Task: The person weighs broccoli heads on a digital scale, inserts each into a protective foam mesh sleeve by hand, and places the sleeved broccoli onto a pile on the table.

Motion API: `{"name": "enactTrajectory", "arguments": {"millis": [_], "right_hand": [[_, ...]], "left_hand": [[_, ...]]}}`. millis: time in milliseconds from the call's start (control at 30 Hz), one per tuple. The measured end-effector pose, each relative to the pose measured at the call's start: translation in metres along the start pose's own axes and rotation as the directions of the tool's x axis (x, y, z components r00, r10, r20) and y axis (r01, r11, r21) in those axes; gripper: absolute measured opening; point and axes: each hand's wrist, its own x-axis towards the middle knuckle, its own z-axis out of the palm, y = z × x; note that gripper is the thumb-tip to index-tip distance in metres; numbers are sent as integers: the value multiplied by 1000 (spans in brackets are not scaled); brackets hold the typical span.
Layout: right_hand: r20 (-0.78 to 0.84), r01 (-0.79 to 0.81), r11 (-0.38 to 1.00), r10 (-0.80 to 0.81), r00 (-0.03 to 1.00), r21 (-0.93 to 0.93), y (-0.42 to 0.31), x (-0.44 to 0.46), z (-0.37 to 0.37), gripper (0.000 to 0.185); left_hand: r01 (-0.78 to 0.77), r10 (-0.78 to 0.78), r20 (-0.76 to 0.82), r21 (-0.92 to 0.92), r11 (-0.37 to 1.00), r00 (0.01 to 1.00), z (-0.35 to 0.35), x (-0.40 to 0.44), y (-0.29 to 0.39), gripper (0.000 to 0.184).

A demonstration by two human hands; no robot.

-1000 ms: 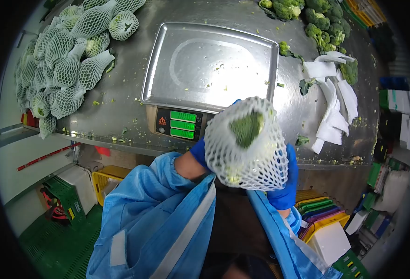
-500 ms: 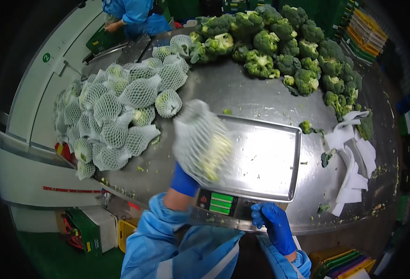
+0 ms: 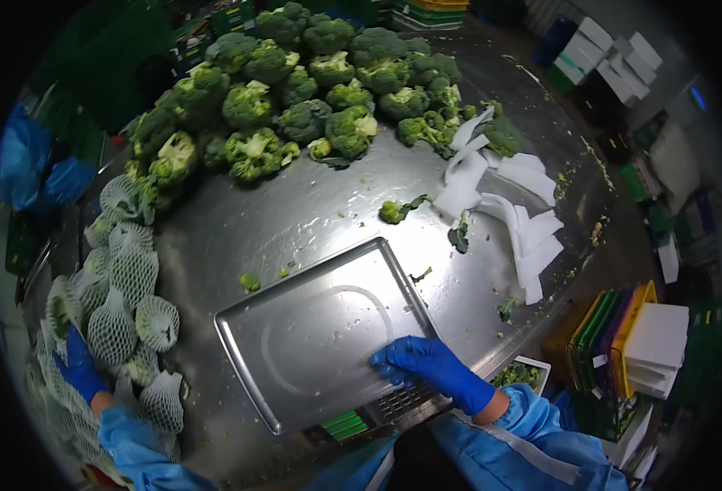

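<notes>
At the far left, my left hand (image 3: pixel 81 370) in a blue glove is on the pile of net-sleeved broccoli, its fingers against a netted broccoli (image 3: pixel 64 308); it seems closed on it, though the sleeve and the pile partly hide the grip. White foam-net sleeves wrap the other netted broccoli (image 3: pixel 112 327) around it. My right hand (image 3: pixel 438 368), also gloved in blue, hovers over the lower right corner of the metal scale tray (image 3: pixel 312 327). Its fingers are loosely bent and slightly apart, with nothing visible in them. Below the tray are the scale's green display (image 3: pixel 344 425) and keypad (image 3: pixel 402 403).
Bare broccoli heads (image 3: pixel 303 121) are heaped along the table's far side. White foam-net sleeves (image 3: pixel 516 233) lie flat at the right, near broccoli scraps (image 3: pixel 393 211). Coloured crates (image 3: pixel 610 340) stand beyond the right edge. Another person's blue sleeve (image 3: pixel 24 155) shows at upper left.
My left hand has carried the netted broccoli from above the scale tray to the pile at left. My right hand has moved onto the tray. The view has swung to the right.
</notes>
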Motion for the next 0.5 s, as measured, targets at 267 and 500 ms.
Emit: {"name": "enactTrajectory", "arguments": {"millis": [267, 500], "right_hand": [[-278, 273, 917, -354, 893, -290, -85, 92, -93, 27], [-332, 431, 587, -779, 533, -685, -153, 287, -160, 55]], "left_hand": [[84, -120, -207, -178, 980, 971, 70, -33, -15, 51], [264, -254, -92, 121, 957, 963, 160, -116, -38, 46]]}}
